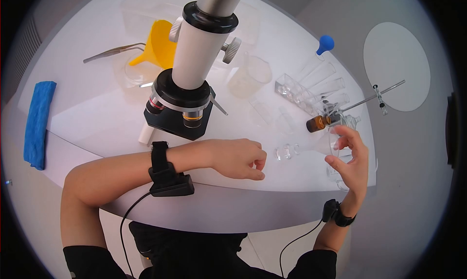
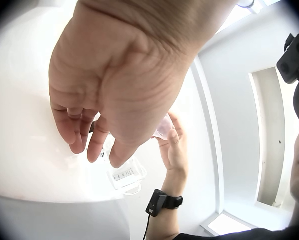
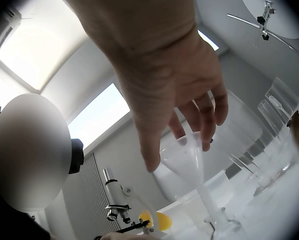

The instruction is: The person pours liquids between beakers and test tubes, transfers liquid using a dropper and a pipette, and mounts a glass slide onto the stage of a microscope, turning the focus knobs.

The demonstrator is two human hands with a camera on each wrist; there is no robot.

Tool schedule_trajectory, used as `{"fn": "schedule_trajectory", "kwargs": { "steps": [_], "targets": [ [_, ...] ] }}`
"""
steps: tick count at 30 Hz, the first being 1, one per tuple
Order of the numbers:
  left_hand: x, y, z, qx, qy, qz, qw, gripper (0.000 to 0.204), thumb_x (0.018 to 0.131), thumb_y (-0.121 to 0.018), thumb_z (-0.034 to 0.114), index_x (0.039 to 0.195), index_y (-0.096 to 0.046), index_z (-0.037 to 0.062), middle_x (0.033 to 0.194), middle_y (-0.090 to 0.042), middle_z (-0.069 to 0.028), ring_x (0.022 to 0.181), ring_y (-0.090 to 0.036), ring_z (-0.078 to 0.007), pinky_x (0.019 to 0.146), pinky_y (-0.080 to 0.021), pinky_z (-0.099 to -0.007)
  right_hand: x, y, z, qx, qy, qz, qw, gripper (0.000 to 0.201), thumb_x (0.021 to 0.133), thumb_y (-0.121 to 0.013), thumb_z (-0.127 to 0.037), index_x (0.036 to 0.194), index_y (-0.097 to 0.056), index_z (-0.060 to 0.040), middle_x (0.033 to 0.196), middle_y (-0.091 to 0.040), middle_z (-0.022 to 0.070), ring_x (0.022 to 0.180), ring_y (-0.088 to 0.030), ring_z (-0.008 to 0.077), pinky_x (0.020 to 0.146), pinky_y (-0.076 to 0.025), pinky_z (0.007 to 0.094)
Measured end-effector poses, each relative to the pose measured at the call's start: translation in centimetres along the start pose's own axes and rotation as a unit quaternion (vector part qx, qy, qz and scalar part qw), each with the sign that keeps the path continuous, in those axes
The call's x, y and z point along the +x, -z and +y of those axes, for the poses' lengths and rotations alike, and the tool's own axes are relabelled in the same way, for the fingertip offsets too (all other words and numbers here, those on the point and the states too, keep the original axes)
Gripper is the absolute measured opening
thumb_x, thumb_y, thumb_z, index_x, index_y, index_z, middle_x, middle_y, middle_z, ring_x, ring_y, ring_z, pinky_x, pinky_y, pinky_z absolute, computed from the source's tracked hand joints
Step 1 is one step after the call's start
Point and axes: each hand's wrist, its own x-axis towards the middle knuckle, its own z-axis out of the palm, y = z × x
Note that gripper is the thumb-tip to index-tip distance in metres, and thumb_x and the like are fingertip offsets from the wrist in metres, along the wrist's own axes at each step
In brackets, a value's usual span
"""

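A clear conical funnel has its wide mouth up in the right wrist view. Its stem runs down to a small clear glass vessel on the table. My right hand is around the funnel's mouth, fingers curved at the far rim and the thumb standing a little off on the near side. My left hand hovers low over the table, left of the glass vessel, with loosely curled fingers and nothing in them. In the left wrist view its palm hides part of the table.
A microscope stands left of centre, close beyond my left forearm. Behind it are a yellow funnel and tweezers. A beaker, test tube rack, brown bottle and clamp rod stand rightward. A blue cloth lies far left.
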Motion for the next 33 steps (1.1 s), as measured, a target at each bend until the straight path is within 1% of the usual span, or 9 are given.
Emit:
{"fn": "schedule_trajectory", "kwargs": {
  "steps": [5, 10, 13, 15, 20, 23, 27, 31, 33],
  "targets": [
    [-0.2, 0.2, 0.4, 0.017, 0.011, -0.021, 1.0, 0.036, 0.094, -0.057, 0.036, 0.099, -0.061, 0.0012, 0.106, -0.058, -0.0148, 0.099, -0.059, -0.0265, 0.08, -0.049, -0.0368, 0.3, 0.1, -0.5, -0.029, -0.008, -0.001, 1.0, 0.06, 0.06, -0.084, -0.013, 0.115, -0.063, -0.0032, 0.105, -0.068, 0.004, 0.075, -0.05, 0.0135, 0.074, -0.045, 0.0265],
    [-0.2, 0.2, 0.3, 0.023, 0.011, -0.017, 1.0, 0.035, 0.094, -0.057, 0.036, 0.099, -0.061, 0.0016, 0.107, -0.058, -0.0145, 0.1, -0.059, -0.0262, 0.08, -0.049, -0.0369, 0.7, 1.3, -0.4, -0.022, 0.001, 0.01, 1.0, 0.062, 0.062, -0.084, -0.017, 0.118, -0.061, -0.0019, 0.108, -0.067, 0.0047, 0.077, -0.051, 0.014, 0.076, -0.045, 0.0272],
    [-0.2, 0.2, 0.4, 0.023, 0.016, -0.018, 0.999, 0.035, 0.094, -0.057, 0.036, 0.099, -0.061, 0.0018, 0.107, -0.058, -0.0144, 0.1, -0.059, -0.0261, 0.081, -0.049, -0.037, 1.3, 1.8, -0.6, -0.026, 0.01, 0.047, 0.999, 0.061, 0.067, -0.082, -0.022, 0.12, -0.06, -0.0024, 0.111, -0.066, 0.0064, 0.081, -0.053, 0.0146, 0.079, -0.046, 0.0288],
    [-0.2, 0.2, 0.4, 0.023, 0.022, -0.019, 0.999, 0.035, 0.094, -0.057, 0.037, 0.099, -0.061, 0.0019, 0.106, -0.058, -0.0144, 0.099, -0.059, -0.0262, 0.081, -0.049, -0.0371, 2.4, 1.7, -0.7, 0.058, 0.042, 0.113, 0.991, 0.058, 0.071, -0.08, -0.025, 0.122, -0.059, -0.0036, 0.111, -0.065, 0.008, 0.086, -0.055, 0.0154, 0.082, -0.047, 0.0304],
    [-0.1, 0.2, 0.3, 0.029, 0.007, -0.015, 0.999, 0.036, 0.094, -0.057, 0.037, 0.1, -0.061, 0.0014, 0.107, -0.058, -0.0148, 0.099, -0.059, -0.0266, 0.082, -0.049, -0.0371, 7.3, -0.3, -2.7, 0.016, 0.075, 0.149, 0.986, 0.06, 0.074, -0.08, -0.032, 0.125, -0.059, -0.0068, 0.116, -0.065, 0.0091, 0.092, -0.059, 0.0167, 0.085, -0.048, 0.0322],
    [-0.2, 0.3, 0.5, 0.019, 0.012, -0.018, 1.0, 0.036, 0.094, -0.057, 0.036, 0.1, -0.061, 0.0011, 0.107, -0.058, -0.015, 0.099, -0.059, -0.0269, 0.082, -0.048, -0.0368, 10.9, -2.1, -3.3, -0.02, 0.075, 0.131, 0.988, 0.059, 0.076, -0.079, -0.033, 0.125, -0.059, -0.0083, 0.117, -0.066, 0.0088, 0.093, -0.06, 0.0175, 0.084, -0.049, 0.0325],
    [-0.1, 0.3, 0.1, 0.023, 0.0, -0.01, 1.0, 0.037, 0.094, -0.057, 0.037, 0.1, -0.061, 0.0009, 0.106, -0.058, -0.015, 0.098, -0.059, -0.027, 0.083, -0.048, -0.0366, 14.5, -5.0, -2.3, -0.039, 0.093, 0.048, 0.994, 0.057, 0.079, -0.078, -0.035, 0.125, -0.058, -0.0085, 0.117, -0.066, 0.0098, 0.095, -0.06, 0.0189, 0.084, -0.049, 0.0324],
    [0.0, 0.3, 0.0, 0.027, 0.008, -0.02, 0.999, 0.039, 0.093, -0.057, 0.039, 0.101, -0.061, 0.0006, 0.106, -0.058, -0.0154, 0.098, -0.059, -0.0275, 0.083, -0.048, -0.037, 15.3, -7.2, -1.4, -0.087, 0.108, -0.016, 0.99, 0.059, 0.079, -0.078, -0.039, 0.125, -0.058, -0.0079, 0.122, -0.064, 0.0112, 0.099, -0.06, 0.0216, 0.082, -0.048, 0.034],
    [0.0, 0.3, 0.0, 0.024, 0.008, -0.024, 0.999, 0.04, 0.093, -0.057, 0.039, 0.101, -0.061, 0.0006, 0.106, -0.058, -0.0156, 0.098, -0.06, -0.0277, 0.084, -0.048, -0.0371, 14.7, -7.0, -1.1, -0.083, 0.103, -0.014, 0.991, 0.06, 0.078, -0.079, -0.04, 0.124, -0.058, -0.0074, 0.124, -0.063, 0.0102, 0.102, -0.06, 0.0233, 0.081, -0.048, 0.0359]
  ]
}}
